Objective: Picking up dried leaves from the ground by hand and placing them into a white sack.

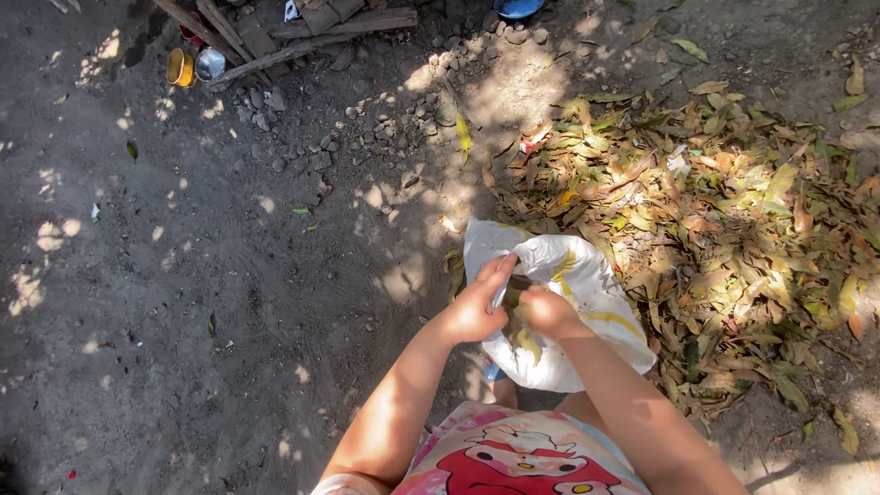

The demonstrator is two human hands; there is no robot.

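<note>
Holding a white bag [559,312] open with left hand [474,307], fingers pinching the rim. Right hand [550,312] reaching inside, fingers hidden, cannot tell. Leaf pile [724,220] just right.

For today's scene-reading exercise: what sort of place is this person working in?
Probably an outdoor dirt yard under trees: bare earth, a pile of dry fallen leaves, stones and rough wood.

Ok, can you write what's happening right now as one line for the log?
left hand: grips white plastic bag at its rim | right hand: inside bag mouth | bag: beside pile of dry leaves | ground: dirt
</note>
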